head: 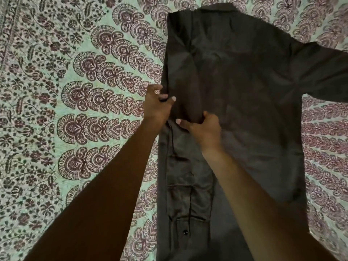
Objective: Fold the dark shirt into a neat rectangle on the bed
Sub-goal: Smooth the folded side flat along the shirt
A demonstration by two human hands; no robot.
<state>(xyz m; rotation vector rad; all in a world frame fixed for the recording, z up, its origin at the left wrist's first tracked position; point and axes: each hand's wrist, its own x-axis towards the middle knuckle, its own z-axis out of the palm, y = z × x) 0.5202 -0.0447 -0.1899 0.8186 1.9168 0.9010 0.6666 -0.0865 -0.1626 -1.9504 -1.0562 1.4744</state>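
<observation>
**Dark cloth on the bed, both hands on its left fold**

Dark shirt lies flat on the bed, over a pale green bedspread w/ maroon paisley print. The shirt sits right of centre in view, collar at the far end and hem toward the person. Its left side is folded in over the body, so that edge runs straight. A long narrow strip lies lengthwise on the near left part, w/ one small dark button showing near its lower end. The other sleeve is spread out to the right, unfolded, running off the frame edge.

The left hand is at the shirt's left edge, approx. mid-length. Its fingers are curled round the folded edge, thumb on top of the cloth, and a ring is on one finger.

The right hand is just beside it, further in on the shirt, the two apart by a small gap. Its fingers are curled down into the fabric, gripping a small ridge of cloth, w/ its thumb pointing left toward the other hand. Both forearms reach in from the near edge, bare.
</observation>
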